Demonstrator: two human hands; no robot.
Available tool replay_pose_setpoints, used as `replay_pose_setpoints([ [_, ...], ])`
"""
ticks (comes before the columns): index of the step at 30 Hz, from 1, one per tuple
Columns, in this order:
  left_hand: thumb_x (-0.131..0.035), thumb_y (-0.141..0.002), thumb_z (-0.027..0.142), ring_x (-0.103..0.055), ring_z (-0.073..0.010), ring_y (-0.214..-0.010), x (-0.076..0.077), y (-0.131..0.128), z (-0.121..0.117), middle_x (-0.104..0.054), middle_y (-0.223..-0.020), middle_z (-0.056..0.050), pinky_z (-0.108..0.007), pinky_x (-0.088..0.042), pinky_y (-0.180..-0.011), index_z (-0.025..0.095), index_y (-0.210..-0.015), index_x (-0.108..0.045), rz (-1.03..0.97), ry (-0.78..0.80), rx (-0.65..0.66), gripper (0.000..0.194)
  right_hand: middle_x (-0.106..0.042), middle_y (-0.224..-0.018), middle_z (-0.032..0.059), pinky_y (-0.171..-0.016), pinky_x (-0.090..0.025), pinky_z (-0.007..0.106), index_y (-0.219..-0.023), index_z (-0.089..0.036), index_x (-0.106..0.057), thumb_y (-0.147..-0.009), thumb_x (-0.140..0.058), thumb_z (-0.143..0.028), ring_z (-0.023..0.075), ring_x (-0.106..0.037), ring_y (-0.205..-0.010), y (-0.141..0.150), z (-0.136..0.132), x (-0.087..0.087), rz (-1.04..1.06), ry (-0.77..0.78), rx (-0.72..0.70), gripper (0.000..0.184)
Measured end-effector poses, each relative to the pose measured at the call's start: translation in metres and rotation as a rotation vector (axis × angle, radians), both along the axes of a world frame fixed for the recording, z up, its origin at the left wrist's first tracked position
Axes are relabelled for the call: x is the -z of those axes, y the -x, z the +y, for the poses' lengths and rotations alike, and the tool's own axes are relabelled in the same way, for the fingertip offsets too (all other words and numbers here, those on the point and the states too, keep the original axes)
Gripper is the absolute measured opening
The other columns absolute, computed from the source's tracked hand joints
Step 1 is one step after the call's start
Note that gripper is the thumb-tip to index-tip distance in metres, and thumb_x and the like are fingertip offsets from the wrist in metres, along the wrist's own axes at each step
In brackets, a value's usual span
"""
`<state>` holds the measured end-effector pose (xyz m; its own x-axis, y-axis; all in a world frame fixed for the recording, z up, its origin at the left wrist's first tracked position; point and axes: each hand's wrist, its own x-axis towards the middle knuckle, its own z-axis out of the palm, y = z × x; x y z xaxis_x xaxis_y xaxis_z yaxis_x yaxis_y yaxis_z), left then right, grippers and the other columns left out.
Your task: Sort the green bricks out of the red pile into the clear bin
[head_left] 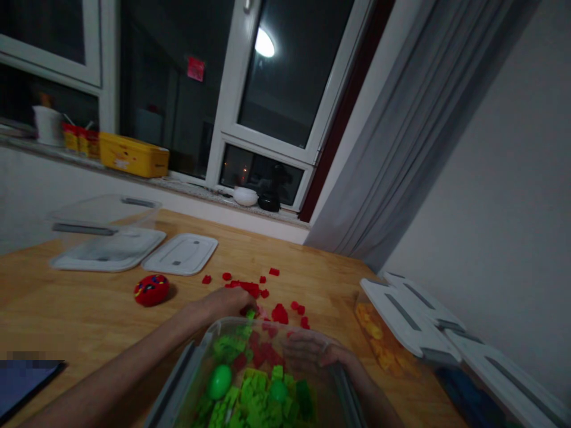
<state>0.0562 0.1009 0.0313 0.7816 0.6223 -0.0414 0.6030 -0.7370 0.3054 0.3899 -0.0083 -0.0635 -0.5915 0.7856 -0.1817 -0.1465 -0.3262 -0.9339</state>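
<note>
A clear plastic bin (232, 324) with grey side clips stands at the front, holding many green toy bricks (256, 401) and two rounded green pieces. My left hand (234, 301) reaches over its far left side. Its fingers are curled, with a small green brick (251, 314) at the fingertips by the bin's rim. Red bricks (280, 314) lie scattered on the table around and beyond that hand; some show through the bin wall. My right hand (314, 349) lies along the bin's far right side, fingers stretched flat and partly seen through the plastic.
On the left are a red patterned ball-like toy (152, 290), a white lid (181, 254), a clear bin on another lid (107, 249) and a dark tablet-like device (27, 389). Lidded bins (397, 321), one with orange pieces, line the right. A yellow box (134, 156) sits on the windowsill.
</note>
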Motion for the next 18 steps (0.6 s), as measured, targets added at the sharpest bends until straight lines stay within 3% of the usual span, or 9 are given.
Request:
replay_pose_setpoints([
  [4, -0.071, -0.081, 0.037, -0.08, -0.035, -0.097, -0.001, -0.001, -0.004, -0.087, -0.101, -0.011, -0.036, -0.048, -0.067, 0.028, -0.101, -0.086, 0.001, 0.0, -0.022, 0.027, -0.066, -0.156, 0.0152, -0.134, -0.024, 0.061, -0.132, -0.023, -0.076, -0.07, -0.078, -0.029, 0.0376, -0.05, -0.156, 0.005, -0.007, -0.001, 0.05, -0.053, 0.035, 0.062],
  [9, -0.069, -0.083, 0.038, -0.079, -0.0391, -0.104, -0.003, -0.002, -0.006, -0.086, -0.105, -0.014, -0.04, -0.053, -0.076, 0.026, -0.101, -0.086, 0.018, -0.025, -0.027, 0.027, -0.062, -0.158, 0.0194, -0.133, -0.02, 0.063, -0.135, -0.019, -0.073, -0.074, -0.077, -0.032, 0.0398, -0.05, -0.155, 0.014, -0.02, -0.022, -0.003, -0.085, 0.048, 0.063],
  [18, -0.069, -0.084, 0.035, -0.079, -0.0386, -0.107, -0.004, -0.005, -0.009, -0.086, -0.111, -0.016, -0.041, -0.056, -0.079, 0.026, -0.107, -0.085, 0.017, -0.014, -0.028, 0.03, -0.064, -0.158, 0.0145, -0.133, -0.027, 0.054, -0.137, -0.021, -0.073, -0.074, -0.071, -0.024, 0.036, -0.051, -0.155, 0.024, -0.037, -0.054, -0.016, -0.093, 0.052, 0.063],
])
